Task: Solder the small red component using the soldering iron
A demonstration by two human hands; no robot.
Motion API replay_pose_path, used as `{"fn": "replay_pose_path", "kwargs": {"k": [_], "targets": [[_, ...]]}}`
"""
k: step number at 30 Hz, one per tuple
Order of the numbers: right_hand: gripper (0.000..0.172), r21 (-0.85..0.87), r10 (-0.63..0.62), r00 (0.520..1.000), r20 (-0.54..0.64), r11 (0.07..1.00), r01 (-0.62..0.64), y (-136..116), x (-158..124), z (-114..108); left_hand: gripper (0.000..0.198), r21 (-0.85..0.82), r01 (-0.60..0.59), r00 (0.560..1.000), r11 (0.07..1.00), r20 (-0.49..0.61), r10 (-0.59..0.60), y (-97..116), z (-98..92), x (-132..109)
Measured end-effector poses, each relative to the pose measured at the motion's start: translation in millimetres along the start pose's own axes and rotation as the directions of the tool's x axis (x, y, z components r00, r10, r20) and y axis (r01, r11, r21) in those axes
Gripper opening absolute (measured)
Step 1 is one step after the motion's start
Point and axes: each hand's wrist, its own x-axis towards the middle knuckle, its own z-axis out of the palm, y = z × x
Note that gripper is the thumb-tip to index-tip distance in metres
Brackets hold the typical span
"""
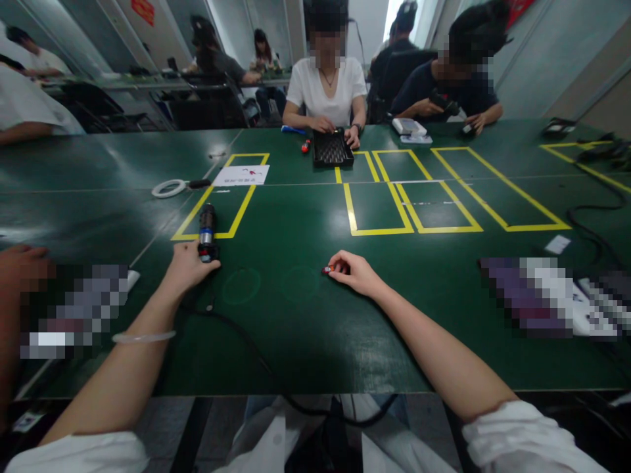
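On the left of the table my left hand [190,268] is closed around the lower end of a black cylindrical device [207,226] with silver and blue bands. The device stands roughly upright beside a yellow tape frame. My right hand [355,272] is low over the middle of the table, pinching a small red and orange piece [327,269] between thumb and fingertips. What kind of piece it is, I cannot make out. Between my hands, two faint green circles [241,286] show on the green tabletop [305,341].
A black cable [256,351] runs across the table towards my lap. Yellow tape frames [382,231], a white paper [244,175] and a white ring tool [169,189] lie farther off. A person opposite handles a black tray [333,150]. Another hand [24,266] is at far left.
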Motion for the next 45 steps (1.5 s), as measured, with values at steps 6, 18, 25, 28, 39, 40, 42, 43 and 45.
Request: {"fn": "replay_pose_path", "kwargs": {"k": [6, 18, 25, 28, 39, 40, 42, 43, 45], "targets": [[0.016, 0.029, 0.011, 1.0, 0.002, 1.0, -0.011, 1, 0, 0, 0.075, 0.043, -0.056, 0.994, 0.997, 0.099, 0.052, 75, 21.2, -20], [0.008, -0.069, -0.079, 0.991, -0.105, 0.995, 0.072, 4, 0, -3, 0.074, -0.214, -0.338, 0.913, 0.917, 0.161, 0.374, 224, 61.6, -65], [0.007, -0.191, -0.141, 0.987, -0.076, 0.974, 0.124, 6, -1, -5, 0.075, -0.228, -0.361, 0.9, 0.904, 0.169, 0.402, 236, 69.9, -74], [0.005, -0.192, -0.16, 0.986, -0.052, 0.97, 0.147, 7, -2, -5, 0.074, -0.197, -0.359, 0.904, 0.912, 0.169, 0.392, 234, 69.2, -74], [0.008, -0.195, -0.148, 0.988, -0.045, 0.971, 0.137, 4, -1, -10, 0.074, -0.13, -0.387, 0.905, 0.913, 0.138, 0.403, 234, 69.6, -76], [0.009, -0.193, -0.147, 0.988, -0.049, 0.972, 0.136, 4, -1, -9, 0.074, -0.121, -0.393, 0.904, 0.912, 0.133, 0.407, 235, 69.9, -76], [0.01, -0.192, -0.152, 0.987, -0.06, 0.972, 0.138, 3, -1, -8, 0.073, -0.098, -0.403, 0.903, 0.91, 0.122, 0.413, 236, 70.1, -77], [0.01, -0.194, -0.155, 0.986, -0.066, 0.971, 0.14, 3, -1, -8, 0.073, -0.085, -0.404, 0.903, 0.911, 0.117, 0.412, 236, 70.1, -77], [0.011, -0.201, -0.157, 0.985, -0.073, 0.97, 0.14, 1, -1, -8, 0.071, -0.055, -0.405, 0.907, 0.912, 0.103, 0.409, 238, 69.9, -77]]}}
